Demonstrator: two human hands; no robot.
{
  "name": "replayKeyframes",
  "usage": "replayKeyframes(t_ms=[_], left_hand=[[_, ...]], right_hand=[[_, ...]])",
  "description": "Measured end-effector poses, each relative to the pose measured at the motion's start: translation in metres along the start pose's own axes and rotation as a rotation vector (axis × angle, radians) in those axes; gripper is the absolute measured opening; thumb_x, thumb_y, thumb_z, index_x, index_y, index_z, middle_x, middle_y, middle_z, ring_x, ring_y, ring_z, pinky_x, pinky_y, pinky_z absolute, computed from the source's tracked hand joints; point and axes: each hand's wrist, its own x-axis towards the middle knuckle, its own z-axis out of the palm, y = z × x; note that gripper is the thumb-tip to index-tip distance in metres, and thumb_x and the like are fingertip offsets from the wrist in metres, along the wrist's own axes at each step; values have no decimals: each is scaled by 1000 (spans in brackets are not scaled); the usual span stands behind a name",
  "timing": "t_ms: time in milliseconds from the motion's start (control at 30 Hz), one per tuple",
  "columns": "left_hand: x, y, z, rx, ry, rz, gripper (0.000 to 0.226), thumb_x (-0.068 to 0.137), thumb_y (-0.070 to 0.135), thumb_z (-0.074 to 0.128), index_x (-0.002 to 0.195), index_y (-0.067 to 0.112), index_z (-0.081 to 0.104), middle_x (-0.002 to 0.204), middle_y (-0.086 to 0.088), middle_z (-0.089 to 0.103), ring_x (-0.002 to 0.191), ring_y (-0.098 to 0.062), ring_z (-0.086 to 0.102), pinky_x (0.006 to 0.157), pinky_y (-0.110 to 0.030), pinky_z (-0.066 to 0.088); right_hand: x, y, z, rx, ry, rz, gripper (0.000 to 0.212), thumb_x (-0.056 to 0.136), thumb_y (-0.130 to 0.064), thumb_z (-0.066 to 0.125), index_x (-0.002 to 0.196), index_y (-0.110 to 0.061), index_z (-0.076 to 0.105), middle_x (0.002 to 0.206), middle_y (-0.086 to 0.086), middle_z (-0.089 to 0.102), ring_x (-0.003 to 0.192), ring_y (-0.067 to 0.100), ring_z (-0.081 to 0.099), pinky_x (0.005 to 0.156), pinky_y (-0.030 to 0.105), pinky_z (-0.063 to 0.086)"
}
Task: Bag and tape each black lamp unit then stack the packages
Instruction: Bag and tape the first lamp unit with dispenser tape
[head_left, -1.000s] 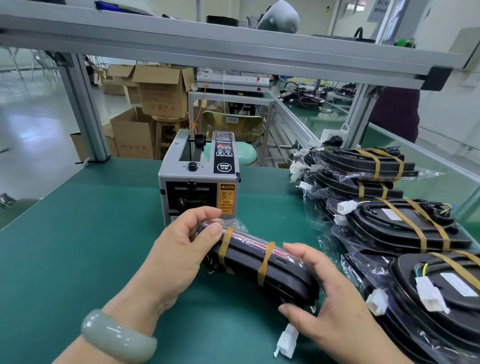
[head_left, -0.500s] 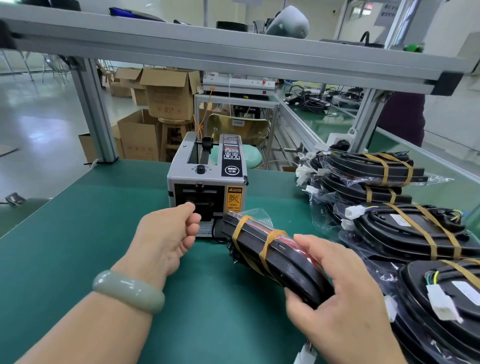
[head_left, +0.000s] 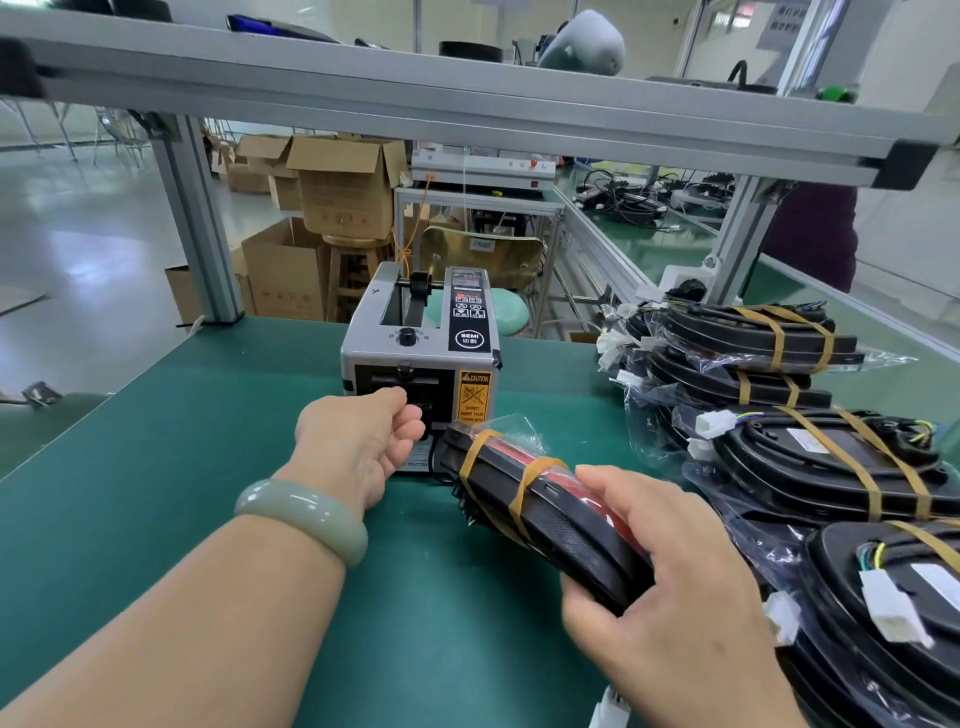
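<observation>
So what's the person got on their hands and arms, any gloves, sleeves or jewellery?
Both hands are bare: no gloves or rings show on the left hand or the right hand. The left forearm is uncovered, no sleeve in view. A smooth, rounded, pale green bangle circles the left wrist. Nothing shows on the right wrist.

Clear to pass over bare counter left and near. Blocked ahead by tape dispenser; walled off at right by piles of bagged lamps. Between those, plugged by held lamp. Capped overhead by frame beam.
</observation>
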Motion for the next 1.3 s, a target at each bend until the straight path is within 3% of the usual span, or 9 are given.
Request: replayKeyframes(t_ms=[367, 567, 800, 867, 1100, 1300], left_hand=[[5, 1, 5, 38, 84, -4, 4, 86, 14, 59, 85, 10, 60, 71, -4, 67, 50, -8, 60, 33, -13, 39], [-36, 3, -11, 3, -141, -47, 16, 89, 18, 62, 74, 15, 58, 45, 6, 60, 34, -2, 51, 35, -11, 38], [-94, -2, -28, 128, -431, 126, 18, 76, 29, 70, 61, 20, 66, 60, 2, 62, 45, -5, 48, 43, -17, 39], [-103, -6, -29, 205, -461, 204, 16, 65, 30, 80, 56, 24, 69, 59, 3, 60, 46, -6, 45, 48, -19, 37], [-113, -16, -24, 350, -580, 293, 33, 82, 22, 64, 50, 26, 66, 50, 6, 53, 42, -6, 37, 41, -13, 31], [-110, -17, -19, 433, -513, 361, 27, 81, 21, 63, 55, 20, 65, 49, 7, 52, 41, -5, 35, 41, -13, 29]], right_hand=[[1, -4, 2, -20, -12, 33, 69, 50, -21, 68, 115, -41, 51, 102, -21, 59, 88, 9, 49, 86, 5, 30], [0, -2, 3, -8, -7, 39, 67, 52, -22, 68, 114, -40, 52, 102, -21, 59, 88, 8, 49, 88, 2, 28], [2, -5, 5, -12, -25, 31, 66, 52, -21, 68, 113, -40, 54, 101, -18, 60, 89, 9, 49, 88, 2, 29], [2, -6, 4, -14, -33, 37, 64, 52, -21, 67, 113, -39, 55, 101, -17, 60, 89, 10, 50, 87, 3, 29], [3, -11, 3, -5, -53, 24, 61, 53, -17, 66, 112, -32, 62, 100, -12, 63, 89, 20, 59, 83, 15, 36], [3, -12, 4, -4, -37, 9, 66, 51, -18, 67, 113, -37, 55, 101, -13, 62, 89, 18, 57, 81, 19, 38]])
